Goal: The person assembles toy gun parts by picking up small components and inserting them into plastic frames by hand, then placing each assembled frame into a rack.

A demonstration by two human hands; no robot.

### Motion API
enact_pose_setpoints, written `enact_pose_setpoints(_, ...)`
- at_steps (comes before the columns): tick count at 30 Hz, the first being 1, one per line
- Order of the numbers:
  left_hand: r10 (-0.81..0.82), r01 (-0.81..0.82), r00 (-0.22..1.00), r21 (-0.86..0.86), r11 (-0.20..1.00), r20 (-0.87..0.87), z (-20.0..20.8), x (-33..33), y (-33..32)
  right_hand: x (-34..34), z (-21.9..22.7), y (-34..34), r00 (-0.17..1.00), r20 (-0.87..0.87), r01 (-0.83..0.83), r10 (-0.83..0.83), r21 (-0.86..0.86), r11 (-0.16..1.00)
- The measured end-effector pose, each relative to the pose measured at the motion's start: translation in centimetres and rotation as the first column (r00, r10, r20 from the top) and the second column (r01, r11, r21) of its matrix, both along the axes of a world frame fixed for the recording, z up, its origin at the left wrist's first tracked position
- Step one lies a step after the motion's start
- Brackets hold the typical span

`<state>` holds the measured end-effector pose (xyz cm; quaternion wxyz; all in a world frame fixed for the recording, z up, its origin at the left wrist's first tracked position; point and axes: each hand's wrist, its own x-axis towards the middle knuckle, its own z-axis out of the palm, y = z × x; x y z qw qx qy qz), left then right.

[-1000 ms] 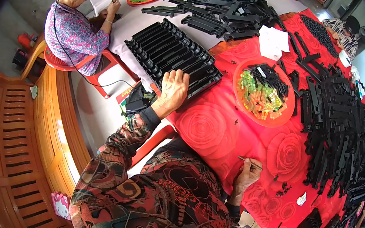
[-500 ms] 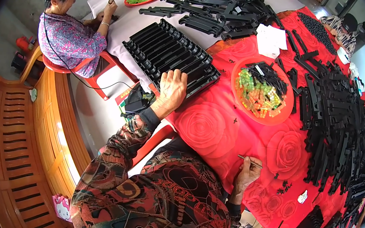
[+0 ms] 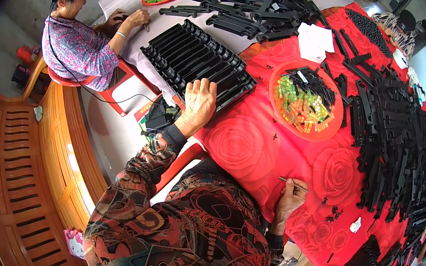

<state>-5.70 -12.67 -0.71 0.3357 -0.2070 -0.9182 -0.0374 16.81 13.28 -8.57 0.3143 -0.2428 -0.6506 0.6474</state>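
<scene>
A row of long black plastic parts (image 3: 195, 61) lies side by side on the table at upper left of centre. My left hand (image 3: 199, 104) is closed over its near right end, fingers curled on the top edge. My right hand (image 3: 291, 196) rests on the red cloth near the table's front edge, pinching a thin metal rod-like tool (image 3: 300, 187). The tool's exact kind is too small to make out. Small black bits (image 3: 332, 217) lie on the cloth to the right of that hand.
A round orange-red tray (image 3: 310, 131) holds green, yellow and orange pieces and black strips. Heaps of black plastic parts cover the table's right (image 3: 397, 146) and far side (image 3: 261, 13). A white box (image 3: 314, 41) stands between. A co-worker (image 3: 82, 43) sits at left, near a wooden bench (image 3: 19, 172).
The co-worker at left has lowered a raised hand toward the table. My own hands stay almost where they were; the view has shifted slightly.
</scene>
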Motion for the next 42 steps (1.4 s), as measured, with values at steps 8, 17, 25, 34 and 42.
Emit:
enact_pose_setpoints(8, 0.008, -0.009, 0.999, 0.017, 1.000, 0.037, -0.1, 0.0, -0.1, 0.0, 0.4, -0.2, 1.000, 0.003, 0.002, -0.002, 0.007, 1.000)
enact_pose_setpoints(17, -0.019, 0.022, 1.000, 0.120, 0.992, -0.019, 2.3, 2.0, 0.4, 0.0, -0.1, 0.1, 1.000, -0.031, 0.000, 0.000, 0.008, 1.000)
enact_pose_setpoints(25, -0.388, 0.344, 0.907, 0.243, 0.907, 0.166, -1.2, 6.9, 5.7, 0.1, 1.1, -0.3, 1.000, -0.019, 0.017, -0.018, -0.045, 0.999)
enact_pose_setpoints(34, -0.568, 0.565, 0.691, 0.155, 0.810, 0.447, -4.7, 9.3, 5.7, -0.2, 0.9, 0.3, 0.996, -0.073, -0.056, 0.054, -0.021, 0.998)
enact_pose_setpoints(42, -0.494, 0.630, 0.622, -0.014, 0.776, 0.608, -4.7, 10.9, 4.5, -7.8, 6.0, 4.5, 0.970, 0.226, -0.172, 0.086, 0.392, 0.904)
